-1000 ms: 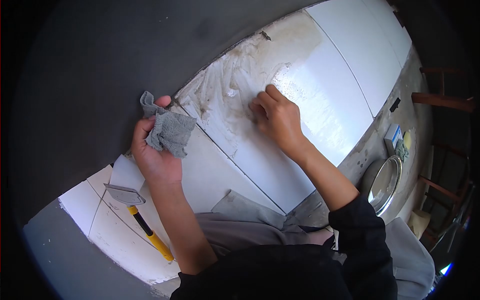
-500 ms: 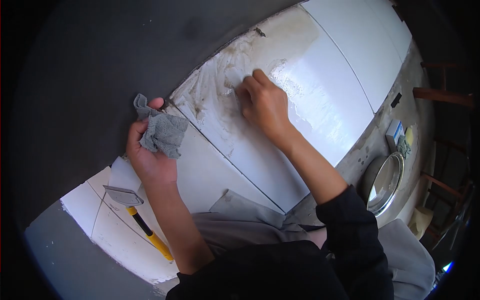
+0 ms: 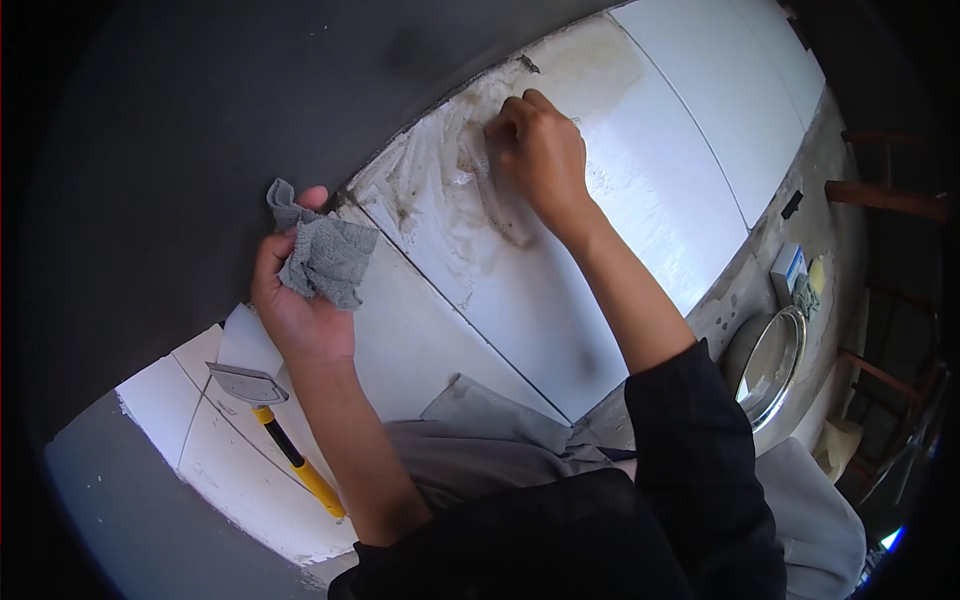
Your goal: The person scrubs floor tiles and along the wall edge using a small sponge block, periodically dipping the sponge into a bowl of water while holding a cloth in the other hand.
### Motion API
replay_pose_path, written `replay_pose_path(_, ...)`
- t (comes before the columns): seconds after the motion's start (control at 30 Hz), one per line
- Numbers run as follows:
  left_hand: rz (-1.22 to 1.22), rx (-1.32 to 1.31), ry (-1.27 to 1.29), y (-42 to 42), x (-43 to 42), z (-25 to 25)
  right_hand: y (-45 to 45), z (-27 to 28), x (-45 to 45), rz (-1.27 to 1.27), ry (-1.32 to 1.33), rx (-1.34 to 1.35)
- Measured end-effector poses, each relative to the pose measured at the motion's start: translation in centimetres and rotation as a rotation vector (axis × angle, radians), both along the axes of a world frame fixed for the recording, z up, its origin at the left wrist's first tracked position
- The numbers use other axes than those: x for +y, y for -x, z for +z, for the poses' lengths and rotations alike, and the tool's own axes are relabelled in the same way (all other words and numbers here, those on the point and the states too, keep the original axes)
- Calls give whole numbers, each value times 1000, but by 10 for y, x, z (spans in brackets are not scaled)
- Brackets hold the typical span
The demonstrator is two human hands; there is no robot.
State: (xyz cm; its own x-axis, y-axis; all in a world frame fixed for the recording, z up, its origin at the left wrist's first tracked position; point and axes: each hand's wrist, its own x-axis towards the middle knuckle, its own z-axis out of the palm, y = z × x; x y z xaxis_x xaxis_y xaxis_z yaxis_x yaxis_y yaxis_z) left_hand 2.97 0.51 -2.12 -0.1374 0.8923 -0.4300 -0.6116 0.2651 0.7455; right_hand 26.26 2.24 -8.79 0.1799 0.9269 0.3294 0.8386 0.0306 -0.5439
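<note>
My left hand grips a crumpled grey cloth beside the dark wall, thumb and fingers around it. To the right, my right hand is closed in a fist, knuckles up, low over a wet, smeared white tile. Whatever lies under its fingers is hidden from me. Whitish and brown streaks cover the tile between the fist and the wall edge. Left of my left forearm lies a scraper with a wide metal blade and a yellow and black handle.
A dark wall borders the tiles on the left. At right stand a round metal basin, a small blue and white box and a greenish cloth. Brown wooden legs rise beyond them. A white piece lies near the scraper blade.
My right fist has moved up and slightly right across the tile, farther from me, baring brown smears where it was. My left hand with the cloth has hardly moved.
</note>
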Motion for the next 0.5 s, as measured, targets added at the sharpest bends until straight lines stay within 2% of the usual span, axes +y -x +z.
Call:
replay_pose_path(0.07, -3, 9, 2, 2, 1, 0, -2, 1, 5, 2, 16, 4)
replay_pose_path(0.17, 12, 17, -7, 0, 2, 0, -5, 11, -63, 52, 151, 59)
replay_pose_path(0.27, -4, -9, -4, -1, 0, 0, -4, 13, -77, 65, 216, 86)
replay_pose_path(0.43, 9, 4, 13, -3, 1, -1, 3, 0, 11, 23, 19, -5)
replay_pose_path(0.5, -30, -11, 4, 1, 0, -4, 3, 0, 7, 16, 38, 4)
